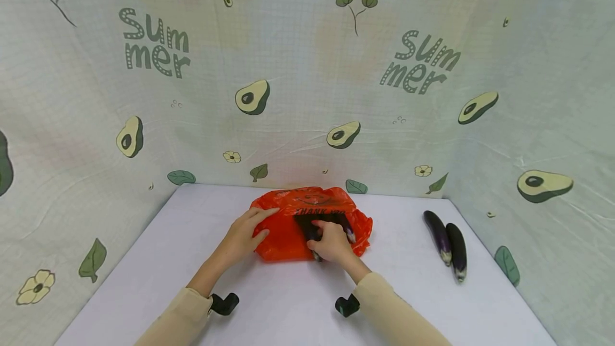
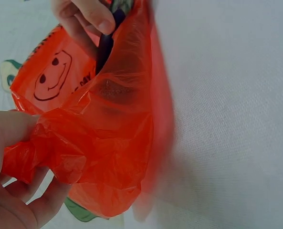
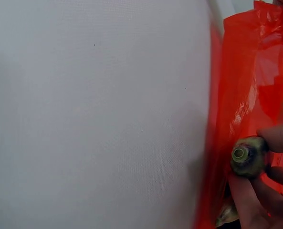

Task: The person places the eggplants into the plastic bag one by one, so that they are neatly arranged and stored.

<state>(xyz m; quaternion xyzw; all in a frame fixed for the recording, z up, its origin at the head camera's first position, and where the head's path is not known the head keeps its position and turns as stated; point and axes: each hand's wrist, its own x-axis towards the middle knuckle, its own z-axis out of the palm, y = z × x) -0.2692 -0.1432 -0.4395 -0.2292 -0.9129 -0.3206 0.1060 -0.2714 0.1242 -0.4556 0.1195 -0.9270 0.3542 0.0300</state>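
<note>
An orange-red plastic bag (image 1: 283, 239) with black "THANK YOU" print and a smiley lies on the table, its mouth held apart. My left hand (image 1: 242, 236) holds the bag's left side; in the left wrist view crumpled plastic (image 2: 60, 143) lies between thumb and fingers. At the bag's opening my right hand (image 1: 332, 243) grips a dark purple eggplant (image 3: 250, 157) near its green stem end. The eggplant's far part runs into the bag. A second eggplant (image 1: 348, 228) lies in the bag, to the right of that hand, its stem end showing.
Two more eggplants, one (image 1: 437, 236) beside the other (image 1: 457, 250), lie on the white table (image 1: 298, 308) at the right. A printed cloth (image 1: 298, 57) with avocados hangs behind and at both sides. Small black devices (image 1: 225, 303) sit at the wrists.
</note>
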